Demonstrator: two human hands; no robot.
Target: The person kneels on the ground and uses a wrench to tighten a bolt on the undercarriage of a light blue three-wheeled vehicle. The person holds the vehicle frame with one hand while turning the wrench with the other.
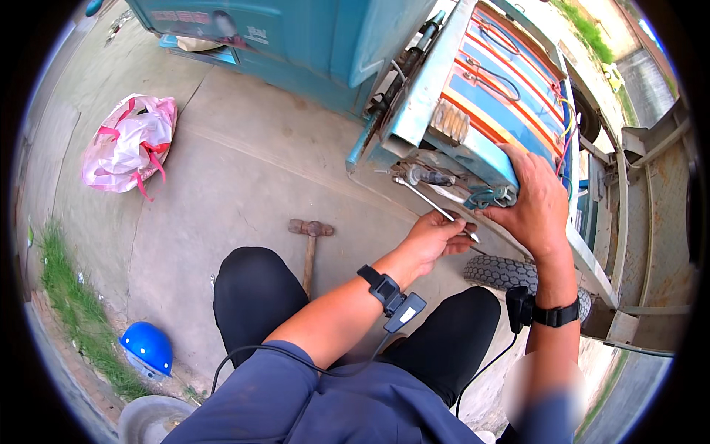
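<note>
My left hand [435,243] is closed around the lower end of a silver wrench [427,198]. The wrench slants up and left, and its far end is at or near a metal fitting [429,176] under the blue vehicle frame [481,159]. Whether that end sits on a nut, I cannot tell. My right hand [534,201] grips the frame's corner, fingers over the top and thumb below, beside a blue bracket [492,197]. Striped batteries [492,81] with cables lie in the frame just beyond this hand.
A hammer [311,229] lies on the concrete by my left knee. Farther left are a pink-and-white plastic bag [133,144] and a blue helmet [147,346]. The blue cab [296,52] stands ahead, and a tyre [503,272] is below my right hand.
</note>
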